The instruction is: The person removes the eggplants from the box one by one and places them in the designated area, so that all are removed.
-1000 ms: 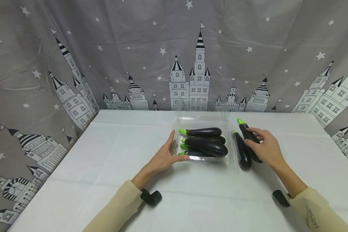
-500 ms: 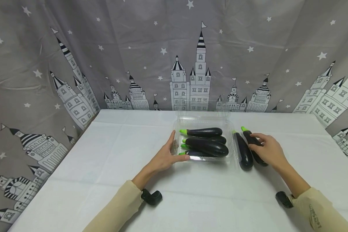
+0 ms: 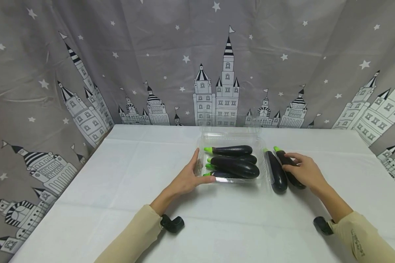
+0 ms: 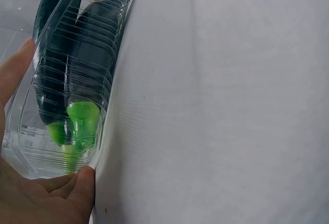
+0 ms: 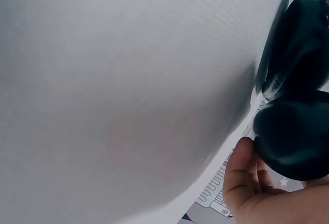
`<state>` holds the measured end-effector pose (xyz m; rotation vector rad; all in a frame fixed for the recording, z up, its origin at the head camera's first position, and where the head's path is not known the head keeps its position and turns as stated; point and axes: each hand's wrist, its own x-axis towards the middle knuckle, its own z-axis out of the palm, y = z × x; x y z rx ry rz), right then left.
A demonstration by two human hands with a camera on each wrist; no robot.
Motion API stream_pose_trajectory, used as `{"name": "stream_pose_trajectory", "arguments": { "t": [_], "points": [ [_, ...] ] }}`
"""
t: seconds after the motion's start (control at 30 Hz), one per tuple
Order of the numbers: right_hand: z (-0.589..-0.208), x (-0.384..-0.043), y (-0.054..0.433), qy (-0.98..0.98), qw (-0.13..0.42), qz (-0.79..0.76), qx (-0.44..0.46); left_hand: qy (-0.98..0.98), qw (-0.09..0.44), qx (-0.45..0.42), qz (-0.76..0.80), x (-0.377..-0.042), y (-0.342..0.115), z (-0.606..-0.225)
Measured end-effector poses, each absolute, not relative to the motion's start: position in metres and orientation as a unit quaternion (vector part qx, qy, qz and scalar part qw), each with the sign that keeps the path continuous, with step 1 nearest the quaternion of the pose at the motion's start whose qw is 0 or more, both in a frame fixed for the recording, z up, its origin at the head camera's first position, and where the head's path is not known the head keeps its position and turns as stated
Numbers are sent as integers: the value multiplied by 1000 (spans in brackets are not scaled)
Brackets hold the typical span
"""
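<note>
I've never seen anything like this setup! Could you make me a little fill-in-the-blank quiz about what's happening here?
1. The hand touching the clear container is the person's ____ one.
2. Counting the eggplant held in the right hand, ____ eggplants are outside the container.
3. The visible stem ends are bright ____.
4. The curtain behind the table shows castles and five-pointed white ____.

Missing words: left; two; green; stars.
</note>
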<state>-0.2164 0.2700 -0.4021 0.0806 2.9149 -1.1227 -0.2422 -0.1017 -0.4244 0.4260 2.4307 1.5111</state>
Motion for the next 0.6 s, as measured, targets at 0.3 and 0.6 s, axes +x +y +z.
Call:
{"name": "stream_pose_trajectory", "arguments": {
  "t": [0.3,0.6],
  "points": [
    [-403,-215,270,936,27,-352,17,835,126,144,516,-242,-101,-425],
    [-401,-215,270,931,21,-364,28,836,125,145,515,-243,-101,-426]
  ]
}}
